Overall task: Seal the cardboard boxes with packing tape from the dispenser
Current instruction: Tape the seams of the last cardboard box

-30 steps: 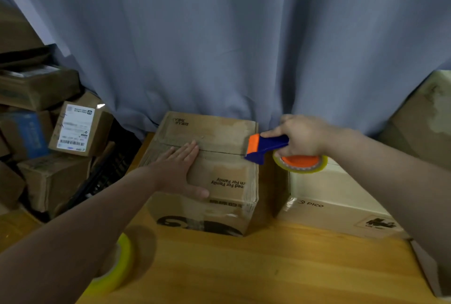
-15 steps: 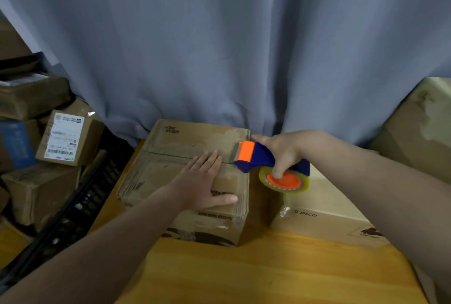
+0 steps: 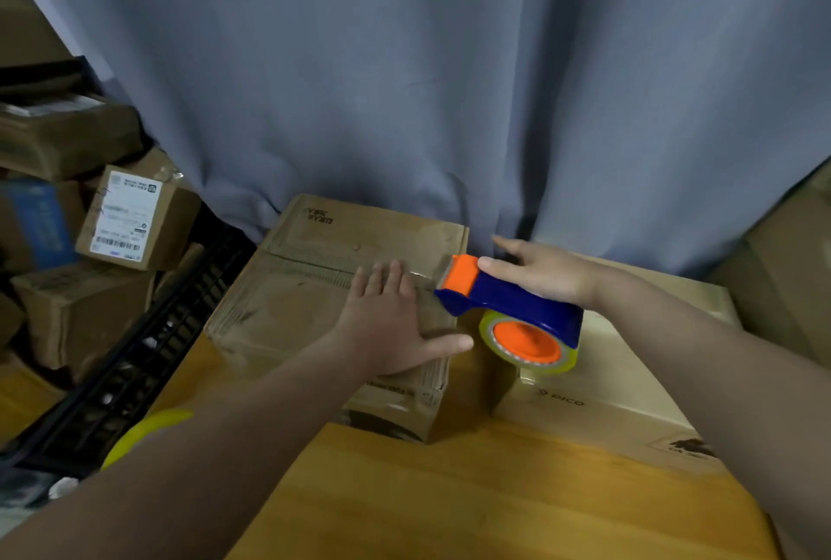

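Note:
A brown cardboard box (image 3: pixel 314 289) stands on the wooden table (image 3: pixel 494 496) against the curtain, its flaps closed. My left hand (image 3: pixel 386 325) lies flat on the box top near its right edge, fingers straight, thumb out along the near side. My right hand (image 3: pixel 539 274) grips the blue and orange tape dispenser (image 3: pixel 512 303) from above. The dispenser's orange front end meets the right edge of the box at the flap seam. Its roll of clear tape with an orange hub (image 3: pixel 528 341) hangs beside the box.
A pale box marked "pico" (image 3: pixel 629 388) sits right of the brown one, under the dispenser. A yellow tape roll (image 3: pixel 148 429) shows behind my left forearm. Stacked boxes (image 3: pixel 130 217) and a black crate (image 3: pixel 135 361) fill the left side. A grey curtain (image 3: pixel 449 87) hangs behind.
My right hand has tipped the dispenser lower and brought its orange end against the box's right edge. My left hand slid rightward along the box top towards it.

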{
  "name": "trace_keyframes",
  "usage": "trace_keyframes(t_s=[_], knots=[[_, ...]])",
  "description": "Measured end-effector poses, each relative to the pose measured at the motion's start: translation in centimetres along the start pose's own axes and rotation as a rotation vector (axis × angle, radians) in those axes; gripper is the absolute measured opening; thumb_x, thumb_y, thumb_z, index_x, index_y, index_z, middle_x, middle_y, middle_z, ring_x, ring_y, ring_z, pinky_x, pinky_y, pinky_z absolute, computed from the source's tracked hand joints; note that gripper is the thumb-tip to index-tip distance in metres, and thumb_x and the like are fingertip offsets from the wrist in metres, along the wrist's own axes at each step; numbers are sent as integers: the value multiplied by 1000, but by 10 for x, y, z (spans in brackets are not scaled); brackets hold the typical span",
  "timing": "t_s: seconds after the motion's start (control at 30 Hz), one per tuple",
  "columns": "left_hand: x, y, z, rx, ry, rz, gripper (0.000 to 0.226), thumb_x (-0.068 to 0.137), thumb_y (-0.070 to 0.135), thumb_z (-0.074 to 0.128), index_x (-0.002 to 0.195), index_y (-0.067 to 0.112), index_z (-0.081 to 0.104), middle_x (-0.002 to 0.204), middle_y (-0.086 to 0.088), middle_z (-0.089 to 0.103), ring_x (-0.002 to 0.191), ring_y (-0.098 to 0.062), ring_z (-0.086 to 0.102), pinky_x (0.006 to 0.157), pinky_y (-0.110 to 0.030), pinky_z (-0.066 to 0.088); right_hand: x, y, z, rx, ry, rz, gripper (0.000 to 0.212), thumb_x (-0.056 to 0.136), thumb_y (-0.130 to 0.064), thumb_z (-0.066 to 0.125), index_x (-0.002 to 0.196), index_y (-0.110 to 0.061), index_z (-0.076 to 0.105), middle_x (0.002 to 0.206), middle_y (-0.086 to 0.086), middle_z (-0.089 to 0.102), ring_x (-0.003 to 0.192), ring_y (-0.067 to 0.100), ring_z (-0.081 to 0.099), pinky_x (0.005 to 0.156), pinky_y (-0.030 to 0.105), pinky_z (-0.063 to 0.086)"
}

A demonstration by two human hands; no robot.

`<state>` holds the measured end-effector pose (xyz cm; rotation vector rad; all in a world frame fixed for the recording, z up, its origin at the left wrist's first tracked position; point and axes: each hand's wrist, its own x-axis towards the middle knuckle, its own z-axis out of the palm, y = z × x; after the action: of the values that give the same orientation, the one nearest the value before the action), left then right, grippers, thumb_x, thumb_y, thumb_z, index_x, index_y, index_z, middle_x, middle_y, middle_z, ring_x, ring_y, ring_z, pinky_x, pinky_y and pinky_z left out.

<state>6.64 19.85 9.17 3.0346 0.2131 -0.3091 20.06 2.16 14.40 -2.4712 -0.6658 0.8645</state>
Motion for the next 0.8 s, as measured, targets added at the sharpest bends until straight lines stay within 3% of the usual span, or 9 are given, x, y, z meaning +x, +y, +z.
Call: trace_keyframes(t_s=[0.1, 0.17, 0.33, 0.43, 0.57, 0.63, 0.73, 0.8], knots=[[-1, 10, 9, -24, 12, -73, 122, 68, 91, 29, 152, 9, -8, 159, -11, -13, 146, -27, -14, 118, -48, -4, 16, 0, -18, 30, -90, 7, 95, 75, -72, 51, 153, -34, 12, 149, -1, 39, 102, 10, 54, 75, 20, 45], [-3, 7, 14, -42, 37, -88, 119, 71, 85, 36, 151, 10, -10, 159, -7, -15, 146, -22, -16, 118, -46, -6, 29, -1, -27, 47, -172, 1, 98, 74, -69, 56, 153, -33, 10, 148, -2, 39, 103, 11, 56, 80, 21, 48], [-12, -11, 14, -70, 77, 30, 125, 59, 96, 9, 151, 15, -13, 158, 1, -19, 144, -12, -19, 118, -38, -12, 66, -7, -43, 4, -353, 14, 124, 53, -77, 69, 152, -35, 7, 154, -5, 30, 124, 20, 50, 105, 37, 43], [-26, -29, 9, -21, 47, 145, 129, 52, 99, 2, 149, 16, -21, 156, 1, -25, 142, -10, -26, 115, -33, -19, 79, -13, -47, -37, -410, 25, 117, 55, -72, 68, 152, -35, 12, 151, -5, 33, 123, 21, 50, 104, 36, 43], [-35, -33, 11, 56, 83, 210, 133, 54, 100, 11, 147, 10, -18, 156, -3, -22, 144, -18, -21, 115, -36, -16, 83, -15, -48, 28, -551, 30, 91, 56, -69, 76, 134, -32, 48, 127, 0, 63, 110, 27, 63, 96, 41, 51], [-32, -30, 10, 69, 74, 190, 136, 52, 101, 10, 146, 8, -22, 154, -3, -26, 142, -18, -26, 114, -36, -19, 87, -8, -44, 64, -572, 18, 86, 58, -64, 76, 133, -30, 49, 122, 5, 65, 110, 31, 63, 98, 46, 49], [-27, -27, 7, 89, 53, 178, 136, 50, 100, 12, 143, 9, -28, 151, -3, -33, 139, -16, -33, 112, -34, -25, 90, -4, -39, 87, -548, 18, 97, 55, -66, 79, 138, -30, 43, 120, 6, 66, 106, 30, 66, 96, 47, 50], [-25, -27, 5, 93, 16, 181, 135, 51, 98, 16, 144, 10, -29, 151, -3, -34, 138, -15, -34, 111, -34, -26, 87, -8, -40, 56, -557, 2, 90, 56, -65, 77, 133, -29, 48, 116, 7, 68, 103, 31, 67, 93, 46, 52]])
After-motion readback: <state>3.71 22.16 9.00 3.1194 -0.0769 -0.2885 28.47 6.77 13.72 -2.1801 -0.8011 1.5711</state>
